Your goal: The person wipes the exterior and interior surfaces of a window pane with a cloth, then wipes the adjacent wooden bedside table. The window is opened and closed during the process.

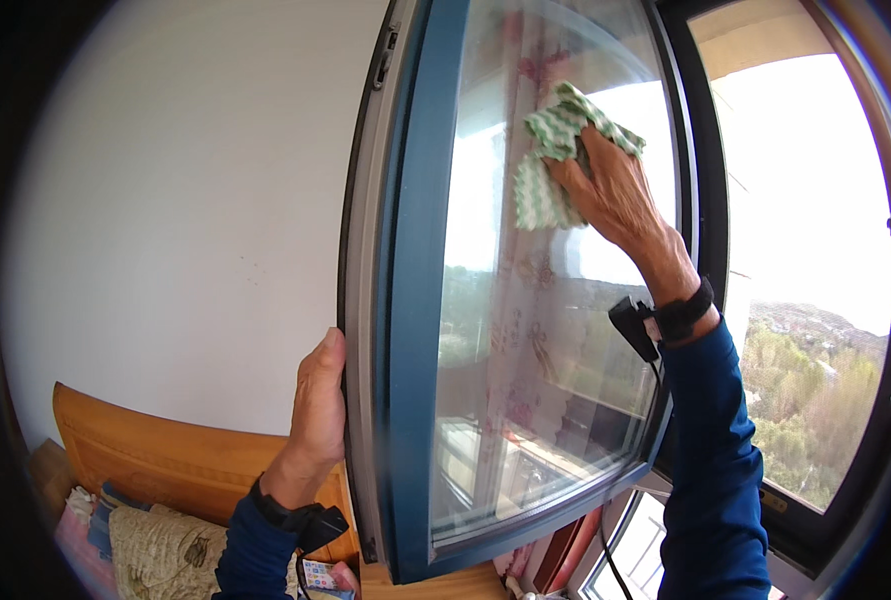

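My right hand (614, 191) presses a green-and-white patterned cloth (558, 161) against the upper part of a window pane (535, 315). The cloth is bunched under the fingers and its lower left corner hangs loose. The pane sits in a blue casement frame (415, 300), which stands swung open. My left hand (321, 405) is on the outer left edge of that frame, its thumb upward; its other fingers are hidden behind the frame. Each wrist wears a black strap with a small device and a cable.
A wooden headboard (167, 435) and a bed with a patterned cover (164, 551) are at the lower left, beside a pale wall (190, 225). At right is a dark window frame (715, 225) with trees and hills beyond. Below the sash is a wooden surface (430, 581).
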Demonstrator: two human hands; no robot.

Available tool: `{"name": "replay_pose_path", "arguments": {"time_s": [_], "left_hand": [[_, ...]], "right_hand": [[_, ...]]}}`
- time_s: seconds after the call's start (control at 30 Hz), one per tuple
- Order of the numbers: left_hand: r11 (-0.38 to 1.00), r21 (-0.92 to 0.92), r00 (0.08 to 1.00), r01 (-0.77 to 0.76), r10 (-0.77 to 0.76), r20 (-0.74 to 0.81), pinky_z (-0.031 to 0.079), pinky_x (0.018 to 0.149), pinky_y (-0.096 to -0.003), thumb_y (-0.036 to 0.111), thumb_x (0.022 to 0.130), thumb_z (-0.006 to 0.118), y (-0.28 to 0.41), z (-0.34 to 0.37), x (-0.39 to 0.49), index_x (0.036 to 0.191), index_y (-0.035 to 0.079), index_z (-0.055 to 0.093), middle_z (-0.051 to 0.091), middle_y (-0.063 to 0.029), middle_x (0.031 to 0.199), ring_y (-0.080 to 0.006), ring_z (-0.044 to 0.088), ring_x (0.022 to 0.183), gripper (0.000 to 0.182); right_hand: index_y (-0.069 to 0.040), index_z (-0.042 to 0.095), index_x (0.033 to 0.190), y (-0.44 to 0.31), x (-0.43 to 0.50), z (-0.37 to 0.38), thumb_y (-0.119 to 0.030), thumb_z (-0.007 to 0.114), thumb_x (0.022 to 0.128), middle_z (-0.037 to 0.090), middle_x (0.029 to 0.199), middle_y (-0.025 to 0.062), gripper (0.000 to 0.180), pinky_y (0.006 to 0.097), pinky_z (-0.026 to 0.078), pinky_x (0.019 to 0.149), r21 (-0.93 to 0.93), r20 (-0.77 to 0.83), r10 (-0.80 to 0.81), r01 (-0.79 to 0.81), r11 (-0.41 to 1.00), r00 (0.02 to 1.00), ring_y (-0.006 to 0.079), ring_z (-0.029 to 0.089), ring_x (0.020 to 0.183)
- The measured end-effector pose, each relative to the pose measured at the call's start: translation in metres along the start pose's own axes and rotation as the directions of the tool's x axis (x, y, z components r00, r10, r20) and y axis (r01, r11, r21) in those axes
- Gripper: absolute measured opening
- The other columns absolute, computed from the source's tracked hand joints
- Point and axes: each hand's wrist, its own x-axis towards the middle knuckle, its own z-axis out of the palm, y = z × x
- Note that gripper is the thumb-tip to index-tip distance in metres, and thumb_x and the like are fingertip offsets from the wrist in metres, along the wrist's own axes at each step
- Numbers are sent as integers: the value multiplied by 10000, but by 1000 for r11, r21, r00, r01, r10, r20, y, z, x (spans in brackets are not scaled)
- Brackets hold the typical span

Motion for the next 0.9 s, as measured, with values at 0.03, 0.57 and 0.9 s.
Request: {"name": "replay_pose_path", "arguments": {"time_s": [0.03,0.57,0.9], "left_hand": [[1000,1,1000,-2,2,-8,542,761,-255,471,1128,341,1,0,0,1112,26,667,706,-50,967,-105,656,838,552],[1000,-7,1000,-23,23,21,554,798,-258,467,1129,350,3,1,0,1160,13,669,717,-57,1000,-108,671,877,556],[1000,12,1000,-6,5,6,548,781,-258,480,1125,356,2,-1,0,1138,17,674,712,-52,980,-107,661,856,562]], "right_hand": [[-161,665,1062,0,-3,-3,-129,821,863,652,892,136,256,314,611,590,150,102,195,-209,966,976,264,709,765],[-33,659,991,-51,12,1,-392,541,981,660,864,161,378,392,545,644,117,-39,-120,123,985,992,256,667,750],[-84,772,982,-46,64,20,-145,722,949,654,944,95,85,314,555,614,-414,-104,-463,384,825,880,199,680,803]]}}
